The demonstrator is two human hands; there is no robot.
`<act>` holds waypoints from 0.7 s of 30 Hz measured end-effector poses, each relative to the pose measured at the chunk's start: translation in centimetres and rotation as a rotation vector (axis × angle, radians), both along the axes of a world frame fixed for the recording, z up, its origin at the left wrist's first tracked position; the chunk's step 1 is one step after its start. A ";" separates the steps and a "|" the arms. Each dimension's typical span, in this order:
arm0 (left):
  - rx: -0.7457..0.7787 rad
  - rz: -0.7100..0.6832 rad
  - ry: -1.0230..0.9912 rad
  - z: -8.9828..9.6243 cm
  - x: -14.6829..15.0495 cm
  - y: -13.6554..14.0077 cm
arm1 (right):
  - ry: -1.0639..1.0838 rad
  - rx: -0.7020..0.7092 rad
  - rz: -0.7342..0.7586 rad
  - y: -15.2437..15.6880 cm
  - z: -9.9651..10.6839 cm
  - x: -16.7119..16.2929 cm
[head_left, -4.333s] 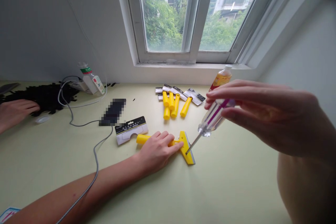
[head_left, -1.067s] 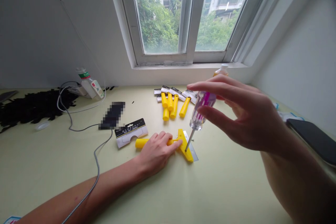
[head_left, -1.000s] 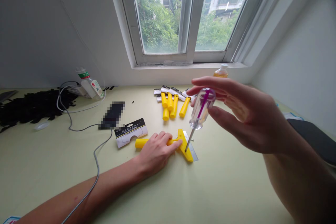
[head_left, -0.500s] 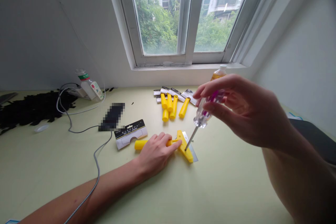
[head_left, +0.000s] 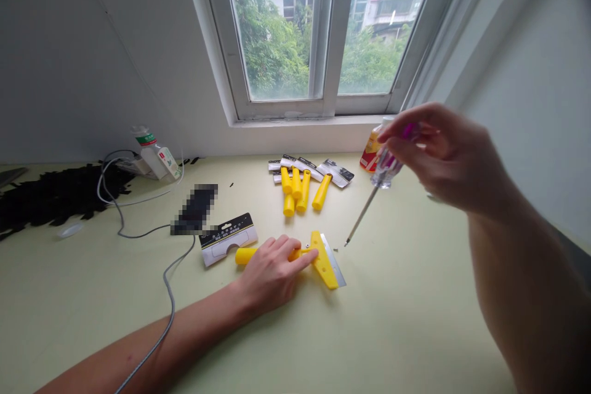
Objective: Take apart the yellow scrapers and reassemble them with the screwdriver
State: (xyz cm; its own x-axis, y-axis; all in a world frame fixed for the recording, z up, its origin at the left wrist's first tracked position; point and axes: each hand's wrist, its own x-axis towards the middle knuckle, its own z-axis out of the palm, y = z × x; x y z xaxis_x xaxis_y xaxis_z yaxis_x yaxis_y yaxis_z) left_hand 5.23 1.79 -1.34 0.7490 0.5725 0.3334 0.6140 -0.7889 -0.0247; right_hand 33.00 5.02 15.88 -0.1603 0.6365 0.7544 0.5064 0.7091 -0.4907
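My left hand (head_left: 276,266) is closed around the handle of a yellow scraper (head_left: 324,263) that lies on the table. Its wide metal blade (head_left: 335,260) points right, and the index finger presses near the head. In my right hand (head_left: 436,154) is a screwdriver (head_left: 386,169) with a clear and purple handle, held in the fingertips. The screwdriver's shaft slants down left, its tip apart from the scraper, with what looks like a small screw at the end. One small screw (head_left: 336,250) rests beside the blade, and another small metal piece (head_left: 308,245) lies by the scraper's neck.
Several yellow scraper handles (head_left: 303,191) with packaging cards lie at the back. A loose packaging card (head_left: 228,239) is left of the scraper, near a blurred dark phone (head_left: 196,209). A grey cable (head_left: 172,283) crosses my left forearm. Bottles and black scraps (head_left: 55,194) stand or lie along the wall.
My right hand has lifted the screwdriver off the scraper head and carried it up and to the right. A screw hole now shows in the head. My left hand has stayed on the scraper.
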 end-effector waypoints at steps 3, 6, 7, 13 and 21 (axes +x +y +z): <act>0.008 -0.021 0.009 0.2 0.1 -0.2 | -0.061 -0.135 0.002 2.6 -1.7 0.3; 0.002 -0.029 0.066 0.8 0.7 -0.4 | -0.106 -0.185 -0.066 4.1 -2.6 0.4; -0.002 -0.028 0.097 1.1 1.1 -0.3 | -0.115 -0.189 -0.082 4.3 -2.7 0.4; -0.031 -0.042 0.257 2.9 4.7 0.3 | -0.091 -0.180 -0.081 4.1 -2.4 0.7; -0.094 -0.050 0.264 3.4 6.8 0.8 | -0.087 -0.156 -0.063 3.1 -1.5 0.8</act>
